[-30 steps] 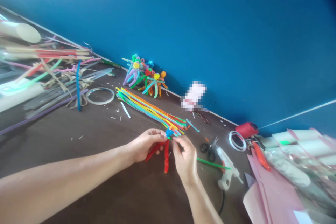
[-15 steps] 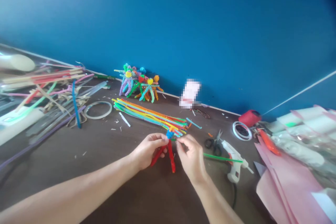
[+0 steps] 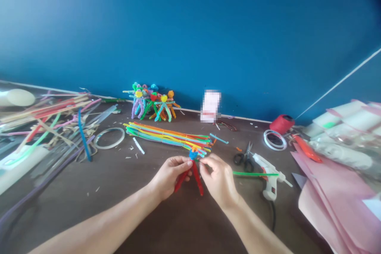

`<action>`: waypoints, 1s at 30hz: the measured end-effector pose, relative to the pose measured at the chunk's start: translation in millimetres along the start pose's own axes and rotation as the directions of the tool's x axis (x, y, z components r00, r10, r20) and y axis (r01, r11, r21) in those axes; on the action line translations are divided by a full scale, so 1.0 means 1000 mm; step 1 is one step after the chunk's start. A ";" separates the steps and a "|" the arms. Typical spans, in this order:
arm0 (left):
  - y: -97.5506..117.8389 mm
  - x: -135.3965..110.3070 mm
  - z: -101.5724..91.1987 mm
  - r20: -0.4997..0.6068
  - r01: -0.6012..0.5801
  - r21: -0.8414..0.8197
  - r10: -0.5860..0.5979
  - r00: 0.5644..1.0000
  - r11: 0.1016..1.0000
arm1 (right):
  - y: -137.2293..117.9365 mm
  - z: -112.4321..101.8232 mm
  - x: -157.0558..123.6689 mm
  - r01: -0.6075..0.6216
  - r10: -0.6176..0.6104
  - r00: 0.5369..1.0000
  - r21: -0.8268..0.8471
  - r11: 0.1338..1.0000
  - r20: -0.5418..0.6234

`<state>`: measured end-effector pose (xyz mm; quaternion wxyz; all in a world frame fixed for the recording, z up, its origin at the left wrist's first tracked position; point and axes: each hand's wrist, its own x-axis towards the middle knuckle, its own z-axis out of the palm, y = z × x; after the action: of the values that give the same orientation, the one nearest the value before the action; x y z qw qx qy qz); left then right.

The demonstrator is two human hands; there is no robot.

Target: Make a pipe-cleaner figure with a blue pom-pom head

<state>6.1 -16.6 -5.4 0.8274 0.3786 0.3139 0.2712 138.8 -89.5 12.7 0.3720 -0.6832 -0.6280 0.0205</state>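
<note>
My left hand [image 3: 169, 174] and my right hand [image 3: 218, 179] meet over the brown table [image 3: 119, 190], both pinched on a small pipe-cleaner figure [image 3: 193, 168] with two red legs and a blue coiled top. The left fingers grip its body and the right fingertips pinch beside the blue top. Just behind it lies a bundle of coloured pipe cleaners [image 3: 168, 135]. Several finished pipe-cleaner figures [image 3: 151, 103] stand against the blue wall.
A white glue gun [image 3: 269, 174] and black-handled scissors [image 3: 244, 158] lie to the right, with a green stick [image 3: 253, 174] beside them. A tape ring [image 3: 109, 138] and piled sticks [image 3: 44, 123] are left. Pink paper [image 3: 336, 202], a red spool [image 3: 281, 124] and another tape roll [image 3: 274, 139] are right.
The view has levelled out and shifted. Both hands stay pinched on the red and blue figure, which now sits slightly lower and farther right in view.
</note>
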 end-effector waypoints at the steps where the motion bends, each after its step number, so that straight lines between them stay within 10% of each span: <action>1: 0.000 0.000 0.000 -0.001 -0.004 0.008 0.004 1.000 1.000 | 0.000 0.000 0.000 0.000 0.000 1.000 -0.008 1.000 -0.002; 30: -0.001 0.000 0.001 -0.022 -0.016 0.013 0.016 1.000 1.000 | -0.002 0.001 -0.002 0.002 -0.002 1.000 0.010 1.000 -0.011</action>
<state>6.8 -17.4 -6.0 0.8193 0.3835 0.3217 0.2797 136.2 -90.5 12.0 0.3789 -0.6807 -0.6267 0.0198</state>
